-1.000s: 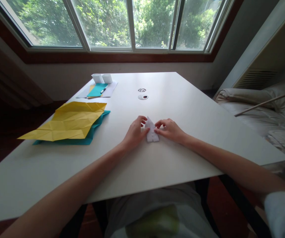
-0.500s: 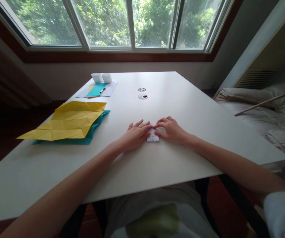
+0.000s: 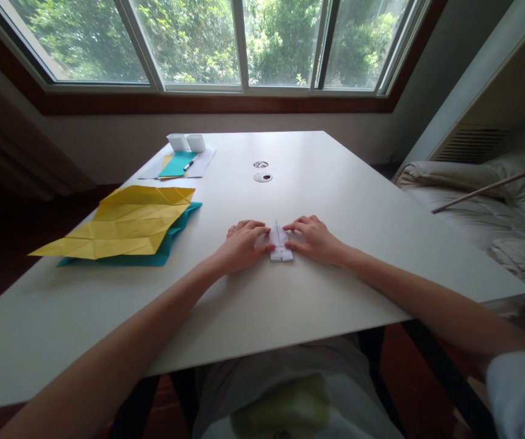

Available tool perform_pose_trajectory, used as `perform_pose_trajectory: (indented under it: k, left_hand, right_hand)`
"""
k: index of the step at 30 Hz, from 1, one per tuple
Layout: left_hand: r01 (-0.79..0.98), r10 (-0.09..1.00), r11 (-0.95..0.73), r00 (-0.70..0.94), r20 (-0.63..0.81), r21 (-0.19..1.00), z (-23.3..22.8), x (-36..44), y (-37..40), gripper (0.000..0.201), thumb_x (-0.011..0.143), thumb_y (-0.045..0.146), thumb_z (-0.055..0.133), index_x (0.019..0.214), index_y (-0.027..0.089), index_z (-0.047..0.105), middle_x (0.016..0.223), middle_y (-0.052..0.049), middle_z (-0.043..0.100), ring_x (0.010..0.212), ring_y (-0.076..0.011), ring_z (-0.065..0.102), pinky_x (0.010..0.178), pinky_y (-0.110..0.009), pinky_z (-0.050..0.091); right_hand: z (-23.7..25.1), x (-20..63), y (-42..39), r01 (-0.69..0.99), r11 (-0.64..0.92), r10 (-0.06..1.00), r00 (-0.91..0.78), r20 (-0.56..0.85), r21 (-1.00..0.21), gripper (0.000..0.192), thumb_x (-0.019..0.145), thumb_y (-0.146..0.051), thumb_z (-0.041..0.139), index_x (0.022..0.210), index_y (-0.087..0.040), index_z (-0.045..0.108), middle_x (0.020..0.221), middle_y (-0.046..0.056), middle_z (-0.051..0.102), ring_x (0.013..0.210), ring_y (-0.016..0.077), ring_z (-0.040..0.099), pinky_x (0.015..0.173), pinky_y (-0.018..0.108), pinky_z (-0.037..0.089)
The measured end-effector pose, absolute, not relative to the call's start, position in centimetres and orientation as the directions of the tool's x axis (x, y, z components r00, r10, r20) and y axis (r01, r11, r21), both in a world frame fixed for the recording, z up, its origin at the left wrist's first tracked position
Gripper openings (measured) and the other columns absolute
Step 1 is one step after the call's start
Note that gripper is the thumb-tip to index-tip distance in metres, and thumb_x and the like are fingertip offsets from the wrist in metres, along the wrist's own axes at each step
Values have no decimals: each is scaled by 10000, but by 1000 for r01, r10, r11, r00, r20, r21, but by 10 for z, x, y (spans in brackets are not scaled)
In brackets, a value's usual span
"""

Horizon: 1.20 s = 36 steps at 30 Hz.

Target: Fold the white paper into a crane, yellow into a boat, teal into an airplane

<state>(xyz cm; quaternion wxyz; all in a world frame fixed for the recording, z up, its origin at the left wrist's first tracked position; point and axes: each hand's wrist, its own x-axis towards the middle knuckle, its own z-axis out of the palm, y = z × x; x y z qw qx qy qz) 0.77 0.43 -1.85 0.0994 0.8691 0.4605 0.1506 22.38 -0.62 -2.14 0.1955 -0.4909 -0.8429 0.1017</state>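
Observation:
A small folded white paper lies flat on the white table, its far end narrowing to a point and creases running along it. My left hand grips its left edge, with thumb and index fingertips on the paper and the other fingers curled on the table. From the other side, my right hand pinches the right edge between thumb and forefinger. The middle of the paper shows between the two hands.
To the left, a creased yellow sheet lies over a teal sheet. Farther back are a smaller teal paper, a pen and two white paper boxes. Two round table inserts sit ahead of my hands.
My left hand has drawn back left from across the paper to its left edge, uncovering the pointed far end. My right hand has barely moved.

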Motion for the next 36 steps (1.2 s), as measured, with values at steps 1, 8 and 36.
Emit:
perform_pose_trajectory:
  k: [1, 8, 36]
  left_hand:
    - [765, 828, -559, 534, 171, 321, -19, 7, 5, 431, 796, 505, 493, 1113, 229, 590, 1221, -78, 547, 1166, -283, 419, 953, -456, 341]
    - [736, 855, -517, 464, 231, 436, -14, 10, 4, 370, 695, 449, 646, 994, 233, 620, 1070, -57, 608, 1062, -266, 483, 889, -401, 389]
    - [466, 694, -645, 689, 208, 605, -5, 2, 7, 121, 719, 313, 625, 760, 203, 654, 860, -39, 664, 849, -191, 584, 768, -296, 447]
  right_hand:
    - [-22, 224, -6, 786, 497, 868, -440, 231, -368, 390, 799, -428, 546, 1118, -209, 592, 1055, 87, 589, 981, 249, 465, 849, 389, 357]
    - [-23, 223, -5, 747, 503, 864, -428, 266, -434, 324, 770, -384, 595, 1041, -206, 600, 951, 65, 602, 932, 226, 486, 819, 361, 361]
    - [-9, 227, -10, 507, 651, 727, -632, 270, -565, 67, 777, -212, 581, 834, -199, 615, 813, 15, 638, 739, 129, 552, 693, 259, 445]
